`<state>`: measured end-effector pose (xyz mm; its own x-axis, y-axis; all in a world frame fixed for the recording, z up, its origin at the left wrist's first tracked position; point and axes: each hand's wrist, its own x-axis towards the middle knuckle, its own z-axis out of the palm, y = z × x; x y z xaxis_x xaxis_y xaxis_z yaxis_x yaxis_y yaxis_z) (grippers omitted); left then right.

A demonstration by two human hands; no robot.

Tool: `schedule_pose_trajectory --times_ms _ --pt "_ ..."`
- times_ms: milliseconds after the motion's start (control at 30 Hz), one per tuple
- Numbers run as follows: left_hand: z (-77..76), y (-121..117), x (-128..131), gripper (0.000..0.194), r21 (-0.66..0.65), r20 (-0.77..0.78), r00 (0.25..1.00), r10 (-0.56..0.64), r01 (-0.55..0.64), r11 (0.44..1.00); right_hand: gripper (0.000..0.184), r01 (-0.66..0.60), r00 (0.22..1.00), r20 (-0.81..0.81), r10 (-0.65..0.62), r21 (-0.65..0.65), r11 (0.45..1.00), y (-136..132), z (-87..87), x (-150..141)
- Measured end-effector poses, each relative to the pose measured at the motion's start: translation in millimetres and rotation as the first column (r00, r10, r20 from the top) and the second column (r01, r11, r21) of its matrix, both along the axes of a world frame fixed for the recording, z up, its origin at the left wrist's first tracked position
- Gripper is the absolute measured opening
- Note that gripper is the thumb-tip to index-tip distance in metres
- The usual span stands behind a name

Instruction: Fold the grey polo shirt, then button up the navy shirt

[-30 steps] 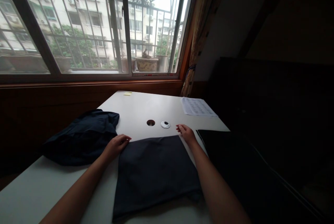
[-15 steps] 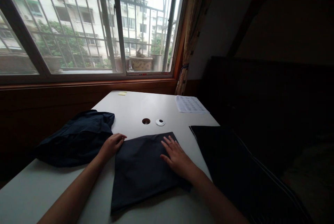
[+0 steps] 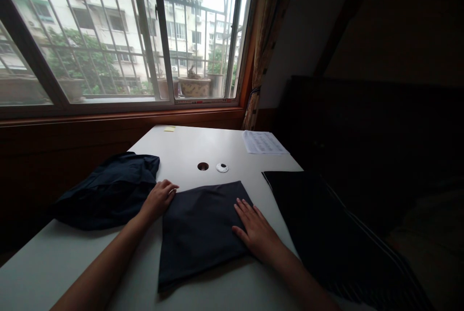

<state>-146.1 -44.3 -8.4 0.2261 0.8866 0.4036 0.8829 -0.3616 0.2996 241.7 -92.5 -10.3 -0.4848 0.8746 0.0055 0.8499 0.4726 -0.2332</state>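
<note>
Right grip (image 3: 256, 229) on flat cloth (image 3: 201, 229)

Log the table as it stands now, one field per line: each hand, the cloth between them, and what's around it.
Left hand: fingers bent at the far left corner of the middle cloth; grip unclear
Right hand: palm down, fingers extended, across the cloth's right edge
Middle cloth: dark, laid flat on the white table
To its left: crumpled dark blue cloth
To its right: black cloth
Far side: round hole, white disc beside it, yellow note, papers
</note>
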Motion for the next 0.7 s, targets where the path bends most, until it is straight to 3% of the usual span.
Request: schedule_pose_trajectory --times_ms 167,233,333,467,700 --pt "16.2 -21.6 61.0 0.04 0.039 -0.089 0.989 -0.117 0.121 0.992 0.07 -0.004 0.999 -0.033 0.006 0.044 0.999 0.2 -4.4 -0.7" --pt "11.9 -30.8 88.4 0.051 0.044 -0.165 0.97 -0.181 0.191 0.981 0.069 -0.002 0.999 -0.033 0.003 0.055 0.998 0.7 -5.3 -0.8" --pt "-2.7 -39.6 111.1 0.062 0.017 -0.251 0.957 -0.146 0.155 0.988 0.07 -0.004 1.0 -0.023 0.005 0.053 0.999 0.6 -5.3 -0.6" --pt "-17.7 -44.5 103.7 0.064 -0.011 -0.274 0.957 -0.093 0.094 0.996 0.071 -0.003 1.0 -0.019 0.004 0.035 0.999 0.4 -4.6 -0.1" --pt "-22.5 -60.3 61.4 0.067 0.013 -0.312 0.947 -0.079 0.087 0.996 0.072 -0.012 1.0 -0.011 0.013 0.023 1.0 1.8 -7.1 0.9"
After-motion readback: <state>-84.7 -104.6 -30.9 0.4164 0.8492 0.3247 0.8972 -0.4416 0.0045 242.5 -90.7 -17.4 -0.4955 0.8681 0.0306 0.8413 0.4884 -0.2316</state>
